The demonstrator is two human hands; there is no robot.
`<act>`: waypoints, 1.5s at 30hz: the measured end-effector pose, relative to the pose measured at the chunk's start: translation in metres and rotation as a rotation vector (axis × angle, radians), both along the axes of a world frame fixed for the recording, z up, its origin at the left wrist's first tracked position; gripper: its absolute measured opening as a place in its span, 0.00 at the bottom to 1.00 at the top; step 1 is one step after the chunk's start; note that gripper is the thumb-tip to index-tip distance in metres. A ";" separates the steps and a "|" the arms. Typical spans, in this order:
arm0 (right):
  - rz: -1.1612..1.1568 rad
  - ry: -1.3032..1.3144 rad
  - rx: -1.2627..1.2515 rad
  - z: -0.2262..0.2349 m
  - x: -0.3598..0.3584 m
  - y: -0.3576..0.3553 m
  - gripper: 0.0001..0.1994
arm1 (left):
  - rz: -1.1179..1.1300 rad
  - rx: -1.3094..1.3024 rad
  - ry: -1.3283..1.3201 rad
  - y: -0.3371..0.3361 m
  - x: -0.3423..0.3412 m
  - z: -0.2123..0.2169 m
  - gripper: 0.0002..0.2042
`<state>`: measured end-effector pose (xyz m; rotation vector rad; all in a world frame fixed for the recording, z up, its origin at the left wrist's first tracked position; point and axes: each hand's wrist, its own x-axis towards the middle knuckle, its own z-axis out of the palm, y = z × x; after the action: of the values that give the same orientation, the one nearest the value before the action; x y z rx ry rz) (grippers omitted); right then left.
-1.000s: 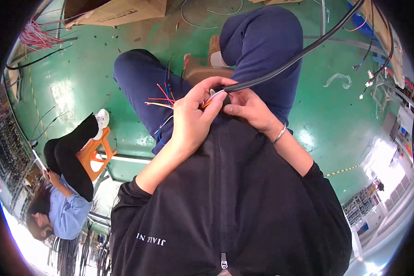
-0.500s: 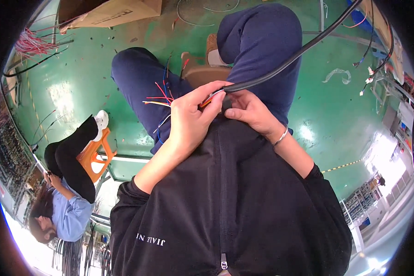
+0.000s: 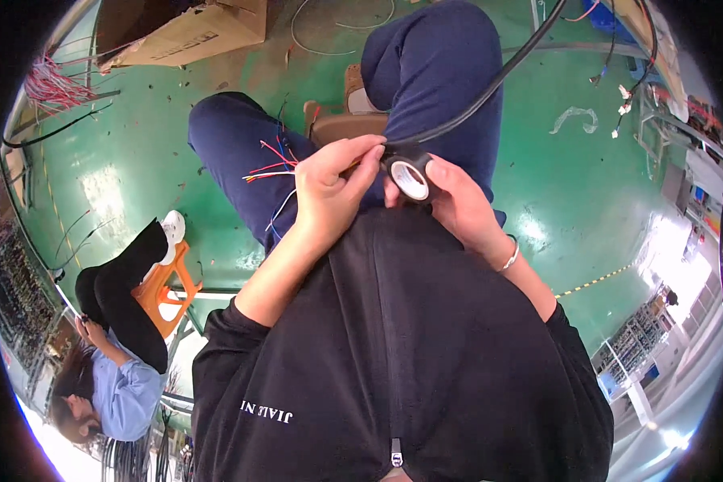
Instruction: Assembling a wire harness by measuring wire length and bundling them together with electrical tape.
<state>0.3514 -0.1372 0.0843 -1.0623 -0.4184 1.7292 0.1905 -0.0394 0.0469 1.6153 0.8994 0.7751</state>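
Observation:
My left hand [image 3: 335, 186] is closed, pinching the end of a thick black cable [image 3: 490, 90] between thumb and fingertips. Thin red, white, yellow and blue wires [image 3: 275, 165] fan out to the left beyond that hand, over my left thigh. In my right hand [image 3: 463, 205] is a roll of black tape [image 3: 410, 180] with a white core, gripped by its edge. The roll sits just below the cable, close to my left fingertips. Whether a strip of tape joins the roll to the cable is hard to make out.
A cardboard box [image 3: 193, 36] lies at the far left, near a bundle of red and white wires [image 3: 55, 84]. On the left a person in a blue shirt [image 3: 124, 394] sits by an orange stool [image 3: 169, 289]. Cables with white connectors [image 3: 623, 104] hang at the far right.
My right hand has shifted right and down and turned, bringing the tape roll's white core into view. My left hand keeps its pinch on the cable. The whole view has shifted slightly.

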 end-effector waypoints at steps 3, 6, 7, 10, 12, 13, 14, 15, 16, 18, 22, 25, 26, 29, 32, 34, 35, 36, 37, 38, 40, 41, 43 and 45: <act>-0.064 0.005 -0.046 0.016 -0.006 0.000 0.25 | -0.102 0.251 0.112 -0.002 -0.011 0.011 0.09; -0.214 0.096 -0.207 0.036 -0.013 0.005 0.27 | -0.104 0.417 0.044 -0.006 -0.018 0.011 0.12; -0.236 0.099 -0.249 0.042 -0.013 0.009 0.28 | -0.101 0.507 0.026 -0.007 -0.019 0.010 0.13; -0.207 0.136 -0.306 0.047 -0.009 0.017 0.33 | -0.136 0.507 0.076 -0.013 -0.027 0.014 0.16; -0.165 0.166 -0.331 0.049 -0.006 0.021 0.34 | -0.158 0.480 0.143 -0.015 -0.030 0.018 0.14; -0.132 0.200 -0.360 0.049 -0.003 0.022 0.36 | -0.149 0.484 0.141 -0.015 -0.030 0.018 0.14; -0.088 0.286 -0.345 0.048 0.003 0.023 0.35 | -0.113 0.448 0.140 -0.015 -0.030 0.017 0.11; -0.081 0.284 -0.342 0.050 0.001 0.025 0.35 | -0.077 0.411 0.139 -0.015 -0.031 0.017 0.09; -0.094 0.238 -0.238 0.051 -0.003 0.027 0.32 | -0.072 0.413 0.141 -0.015 -0.032 0.019 0.09; -0.172 0.067 -0.027 0.048 -0.011 0.034 0.26 | -0.139 0.045 0.327 -0.015 -0.034 0.025 0.08; 0.101 -0.315 -0.016 0.002 0.011 0.001 0.13 | -0.379 -0.274 0.392 0.001 -0.041 0.027 0.13; 0.224 -0.583 -0.261 -0.009 0.000 0.000 0.10 | -0.513 -0.326 0.407 0.017 -0.038 0.040 0.13; 0.173 -0.519 -0.233 -0.011 -0.001 0.001 0.09 | -0.522 -0.377 0.381 0.020 -0.040 0.037 0.13; 0.115 -0.406 -0.167 -0.014 -0.007 0.010 0.16 | -0.523 -0.363 0.326 0.034 -0.038 0.054 0.13; 0.025 -0.024 -0.006 -0.021 -0.023 0.018 0.31 | -0.589 -0.491 0.251 0.035 -0.034 0.062 0.13; -0.131 0.043 0.049 -0.014 -0.033 0.023 0.33 | -0.592 -0.560 0.137 0.031 -0.029 0.062 0.14; -0.282 0.103 0.098 -0.011 -0.035 0.025 0.36 | -0.591 -0.559 0.144 0.029 -0.027 0.063 0.14; -0.326 0.174 0.099 -0.020 -0.035 0.024 0.40 | -0.594 -0.555 0.159 0.028 -0.025 0.064 0.13; -0.324 0.178 0.100 -0.016 -0.035 0.028 0.40 | -0.595 -0.550 0.172 0.028 -0.024 0.064 0.13; -0.350 0.168 0.139 -0.009 -0.036 0.033 0.38 | -0.596 -0.612 0.160 0.028 -0.023 0.060 0.13; -0.380 0.156 0.176 -0.007 -0.031 0.032 0.37 | -0.566 -0.687 0.133 0.028 -0.021 0.065 0.13; -0.229 0.165 0.158 -0.015 -0.022 0.028 0.34 | -0.533 -0.758 0.106 0.028 -0.020 0.066 0.13; -0.084 0.170 0.139 -0.031 -0.012 0.021 0.31 | -0.476 -0.779 0.028 0.019 -0.019 0.062 0.13; -0.054 -0.292 0.470 -0.041 -0.007 0.016 0.26 | -0.426 -0.802 -0.052 0.013 -0.017 0.061 0.13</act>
<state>0.3440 -0.1213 0.0431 -0.9655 -0.9213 1.3356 0.1734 -0.0269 0.1080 1.0024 0.6650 0.1119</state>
